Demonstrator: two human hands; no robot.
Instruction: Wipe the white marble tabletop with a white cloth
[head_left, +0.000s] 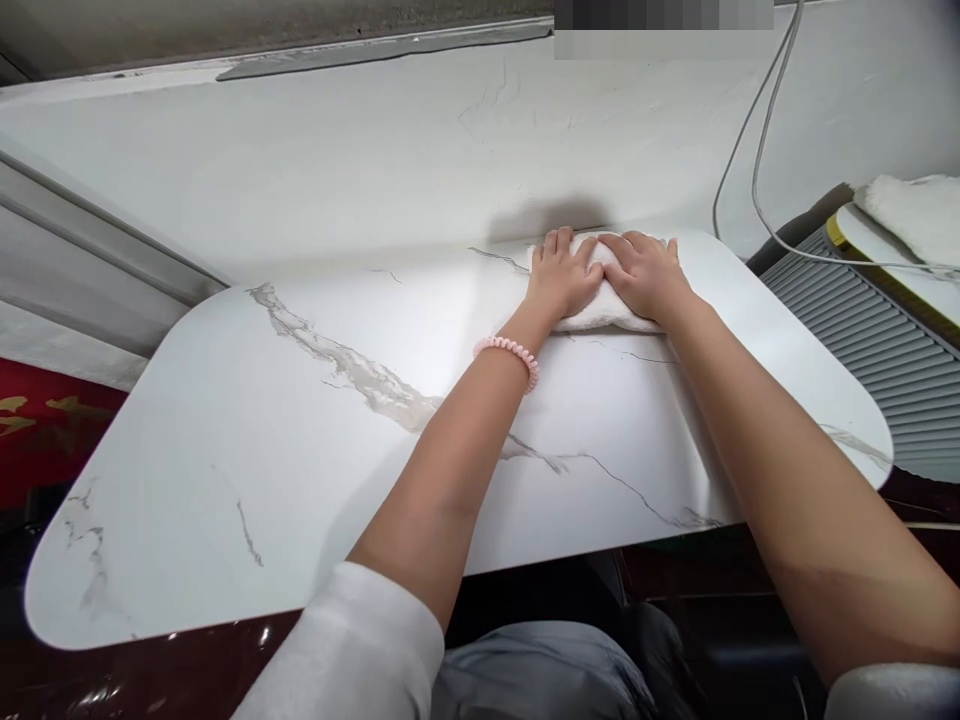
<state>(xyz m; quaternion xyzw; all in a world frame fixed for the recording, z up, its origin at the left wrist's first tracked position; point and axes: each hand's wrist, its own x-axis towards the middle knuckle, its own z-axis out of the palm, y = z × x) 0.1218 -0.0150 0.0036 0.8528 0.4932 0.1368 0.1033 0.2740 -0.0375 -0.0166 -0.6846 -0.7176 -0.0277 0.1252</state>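
A white folded cloth (604,312) lies at the far edge of a white marble-patterned table (300,440), close to the wall. Both my hands rest flat on top of it. My left hand (561,276) covers its left part, fingers stretched toward the wall, a pink coil band (511,352) on the wrist. My right hand (645,274) presses the right part, fingers spread and overlapping the left hand's fingertips. Most of the cloth is hidden under the hands.
A white wall (375,160) rises right behind the table. Grey cables (757,130) hang down at the right. A grey ribbed unit (862,320) stands to the right, with a white fluffy cloth (911,212) on a gold-rimmed tray. The table's rounded front edge is near my lap.
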